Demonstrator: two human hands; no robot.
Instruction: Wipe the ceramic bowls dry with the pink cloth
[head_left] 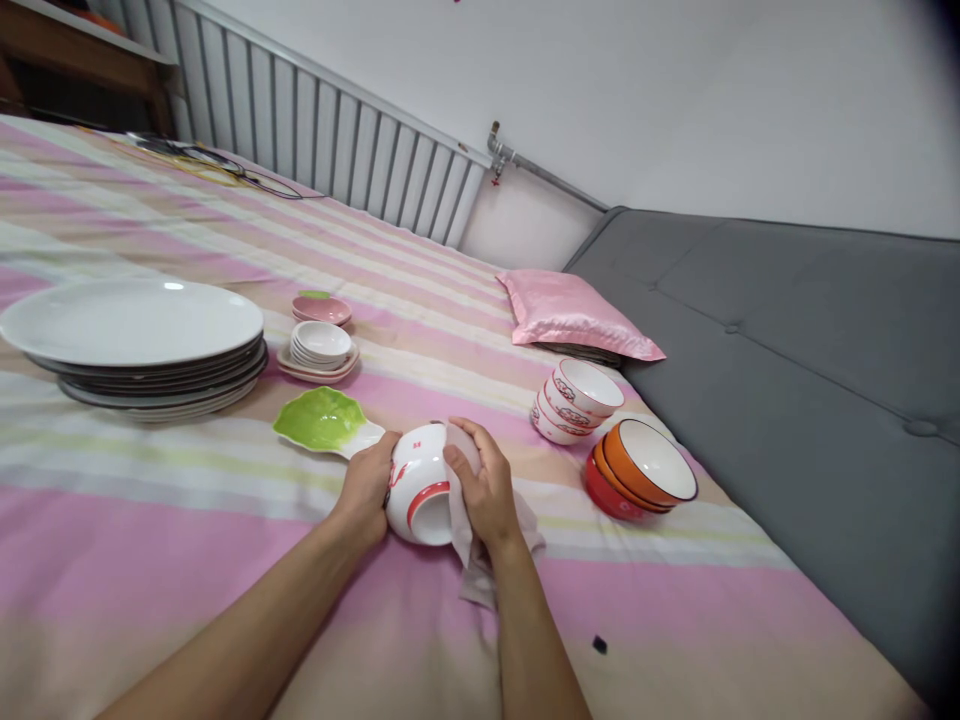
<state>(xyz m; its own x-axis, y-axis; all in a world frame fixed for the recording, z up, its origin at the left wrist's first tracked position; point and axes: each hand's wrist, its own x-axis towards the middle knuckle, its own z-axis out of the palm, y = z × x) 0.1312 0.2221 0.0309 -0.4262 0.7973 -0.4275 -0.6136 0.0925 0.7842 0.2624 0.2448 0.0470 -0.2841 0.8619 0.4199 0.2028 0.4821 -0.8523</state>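
My left hand [365, 486] grips the side of a white bowl with red markings [417, 487], held on its side just above the striped bedcover. My right hand [484, 483] presses a pale cloth [469, 540] against the bowl's other side, fingers curled over it; the cloth hangs down past my wrist. A green leaf-shaped dish [324, 420] lies just left of the bowl.
A stack of large white plates [135, 345] sits at the left, small saucers [319, 350] and a pink dish [321, 309] behind. Stacked white patterned bowls [576, 400] and orange bowls [641, 468] lie at the right, near a pink pillow [574, 315] and grey sofa [810, 380].
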